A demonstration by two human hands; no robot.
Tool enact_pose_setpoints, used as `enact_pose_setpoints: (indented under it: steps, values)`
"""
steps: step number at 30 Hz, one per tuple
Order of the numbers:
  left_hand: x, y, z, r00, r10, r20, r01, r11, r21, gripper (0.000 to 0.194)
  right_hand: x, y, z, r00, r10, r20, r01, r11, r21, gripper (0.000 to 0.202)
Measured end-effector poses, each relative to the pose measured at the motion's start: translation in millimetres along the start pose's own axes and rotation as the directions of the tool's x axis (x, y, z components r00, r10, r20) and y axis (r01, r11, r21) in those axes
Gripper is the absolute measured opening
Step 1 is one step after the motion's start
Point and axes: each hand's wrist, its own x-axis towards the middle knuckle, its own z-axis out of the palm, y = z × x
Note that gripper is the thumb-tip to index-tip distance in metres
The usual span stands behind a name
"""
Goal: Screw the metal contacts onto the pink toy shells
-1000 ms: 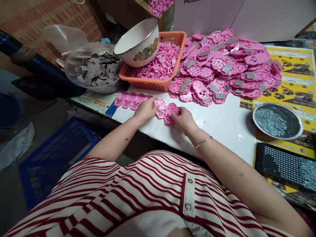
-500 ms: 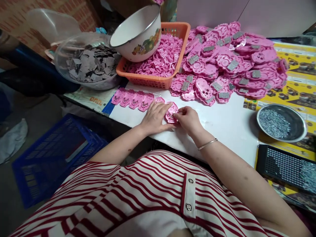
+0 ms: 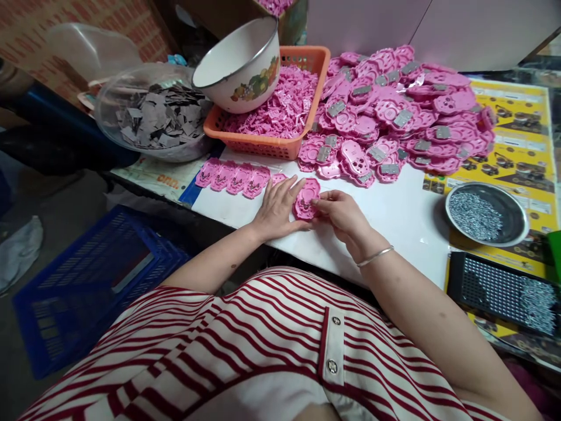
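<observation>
A pink plastic casing half [image 3: 306, 199] lies on the white work surface between my hands, with small dark details in its lower part. My left hand [image 3: 277, 209] rests with fingers spread at the casing's left side, its thumb along the lower edge. That hand partly covers another pink casing half [image 3: 279, 177]. At the right edge of the middle casing, my right hand [image 3: 344, 217] has thumb and forefinger pinched together; what is between the fingertips is too small to make out. Several similar casing halves [image 3: 232, 177] stand in a row to the left.
Behind lie an orange basket [image 3: 324, 70] of small pink parts, an enamel bowl [image 3: 236, 70] resting on it, and a plastic basin [image 3: 103, 111] of grey pieces. Pink casings [image 3: 363, 117] are heaped at right, near a metal bowl [image 3: 519, 228] of screws and a black tray [image 3: 458, 275].
My right hand has shifted slightly rightward and rotated at the casing's edge, uncovering more of the casing. My left hand stays beside it. The head view has moved a little.
</observation>
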Motion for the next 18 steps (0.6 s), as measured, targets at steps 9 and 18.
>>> enact_pose_setpoints:
  steps: [9, 18]
  values:
    - [8, 2, -12.6, 0.972, -0.106, 0.209, 0.099, 0.994, 0.040, 0.075, -16, 13, -44, 0.988, -0.003, -0.153, -0.005, 0.999, -0.050, 0.023]
    - [-2, -25, -27.0, 0.972, -0.139, 0.189, 0.119, 0.986, 0.117, 0.058, 12, 16, 4, 0.986, -0.135, -0.094, 0.098, 0.940, -0.328, 0.019]
